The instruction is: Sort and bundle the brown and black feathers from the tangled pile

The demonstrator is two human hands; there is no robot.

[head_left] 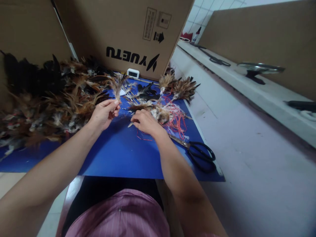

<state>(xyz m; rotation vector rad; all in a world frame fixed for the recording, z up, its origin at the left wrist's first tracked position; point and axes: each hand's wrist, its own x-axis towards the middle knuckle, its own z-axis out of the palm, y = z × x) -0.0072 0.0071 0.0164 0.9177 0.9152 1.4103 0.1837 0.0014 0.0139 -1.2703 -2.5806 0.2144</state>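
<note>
Left hand (105,112): pinched on the base of a small feather bunch (118,87), held upright above the blue desk (111,161).
Right hand (146,121): bent over, close at loose feathers (158,112); cannot tell if gripping.
Left side: crowded by a large pile of feathers (64,105), brown and black.
Right side: tangled with red strings (177,120); near these, black-handled scissors (202,156).
Behind: closed off by a cardboard box (118,29), with a small white display (133,73) before it.

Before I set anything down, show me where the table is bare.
Widest: the table between the forearms. A narrower strip runs between the left feather pile and the near edge. Crowded: under that pile, and the right side, with feathers, red string and scissors.
</note>
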